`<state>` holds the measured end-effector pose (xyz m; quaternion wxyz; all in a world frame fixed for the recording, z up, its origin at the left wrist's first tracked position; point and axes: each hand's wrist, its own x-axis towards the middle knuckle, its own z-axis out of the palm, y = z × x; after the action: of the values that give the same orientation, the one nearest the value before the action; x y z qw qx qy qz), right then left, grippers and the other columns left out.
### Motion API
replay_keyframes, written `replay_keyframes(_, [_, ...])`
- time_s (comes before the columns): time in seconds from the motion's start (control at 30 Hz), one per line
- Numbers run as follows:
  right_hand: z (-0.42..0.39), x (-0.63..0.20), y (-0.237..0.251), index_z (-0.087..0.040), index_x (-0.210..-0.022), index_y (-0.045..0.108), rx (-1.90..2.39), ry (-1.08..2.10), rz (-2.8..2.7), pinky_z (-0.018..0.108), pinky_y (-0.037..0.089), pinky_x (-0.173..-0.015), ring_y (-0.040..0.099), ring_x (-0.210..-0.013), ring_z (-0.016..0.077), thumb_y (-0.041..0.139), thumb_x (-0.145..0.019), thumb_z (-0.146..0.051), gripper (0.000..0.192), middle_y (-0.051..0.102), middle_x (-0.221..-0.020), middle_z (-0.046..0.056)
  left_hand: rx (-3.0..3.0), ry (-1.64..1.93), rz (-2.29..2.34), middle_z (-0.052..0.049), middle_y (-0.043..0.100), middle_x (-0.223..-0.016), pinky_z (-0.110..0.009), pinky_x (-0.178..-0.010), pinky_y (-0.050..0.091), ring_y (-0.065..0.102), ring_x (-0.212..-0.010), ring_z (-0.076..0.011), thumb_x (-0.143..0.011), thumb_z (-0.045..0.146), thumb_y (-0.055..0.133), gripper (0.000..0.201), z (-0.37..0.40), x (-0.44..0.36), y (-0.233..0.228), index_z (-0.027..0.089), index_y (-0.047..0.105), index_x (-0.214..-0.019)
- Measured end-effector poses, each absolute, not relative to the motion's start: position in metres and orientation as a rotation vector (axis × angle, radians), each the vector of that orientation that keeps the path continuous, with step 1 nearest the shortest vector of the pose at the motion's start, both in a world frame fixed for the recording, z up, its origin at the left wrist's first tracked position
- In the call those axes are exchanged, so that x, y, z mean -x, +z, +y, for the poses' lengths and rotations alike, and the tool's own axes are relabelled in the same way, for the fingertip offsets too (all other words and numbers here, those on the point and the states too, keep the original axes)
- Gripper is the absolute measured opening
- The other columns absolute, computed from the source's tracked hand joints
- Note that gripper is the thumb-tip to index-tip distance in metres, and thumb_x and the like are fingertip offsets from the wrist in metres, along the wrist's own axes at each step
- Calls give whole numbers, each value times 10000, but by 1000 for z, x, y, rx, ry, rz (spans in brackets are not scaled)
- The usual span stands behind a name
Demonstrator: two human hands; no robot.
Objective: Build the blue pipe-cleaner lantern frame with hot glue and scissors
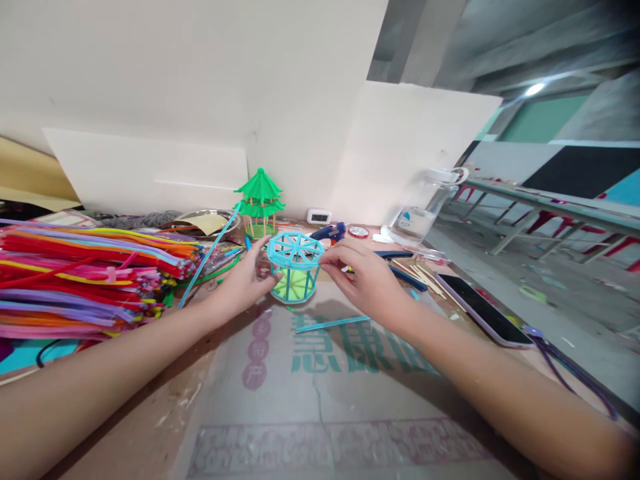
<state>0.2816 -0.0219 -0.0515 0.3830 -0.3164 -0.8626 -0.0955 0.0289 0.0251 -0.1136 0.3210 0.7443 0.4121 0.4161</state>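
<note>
A round, cage-like light-blue pipe-cleaner frame [295, 250] stands on the table, with a spoked top, thin posts and a yellow-green base. My left hand [245, 280] grips its left side, thumb in front and fingers behind. At the right of the top rim, the thumb and fingers of my right hand [373, 277] are pinched together against the frame; anything small between the fingertips is hidden. A loose blue pipe cleaner [333, 325] lies in front of the frame, partly beneath my right hand. Behind stands a small green pagoda [260, 200] with tiered roofs.
Bundles of coloured pipe cleaners [90, 280] fill the left side. A small digital clock [319, 216], dark-blue-handled pliers [407, 273], thin wooden sticks [425, 279], a clear water bottle [420, 210] and a phone [483, 310] lie behind and right. A printed plastic sheet [310, 407] covers the front.
</note>
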Motion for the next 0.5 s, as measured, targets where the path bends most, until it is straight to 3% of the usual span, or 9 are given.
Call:
replay_keyframes(0.07, [-25,-281,-50,-185,-965,657,799,-231,-2199,320,514,-789,660,-885,206,617,-997,-119,83,691,-910,61,-2010,1085,1055,-126,712,-1251,-442,-934,589,722,-953,-231,-909,368,680,835,19,-29,-112,226,278,-1627])
replay_keyframes(0.23, [-36,-278,-45,-175,-985,671,781,-233,-2226,327,525,-790,658,-885,210,603,-1009,-131,84,696,-918,67,-2119,1099,968,-135,605,-1459,-393,-939,578,687,-1133,-256,-898,340,716,872,1,-32,-114,301,258,-1640])
replay_keyframes(0.5, [-34,-283,-41,-168,-976,688,749,-218,-2299,325,538,-805,658,-897,209,568,-1009,-102,140,705,-921,67,-2189,1059,1085,-109,640,-1365,-417,-934,549,671,-1055,-248,-906,410,713,884,0,-31,-120,319,236,-1645])
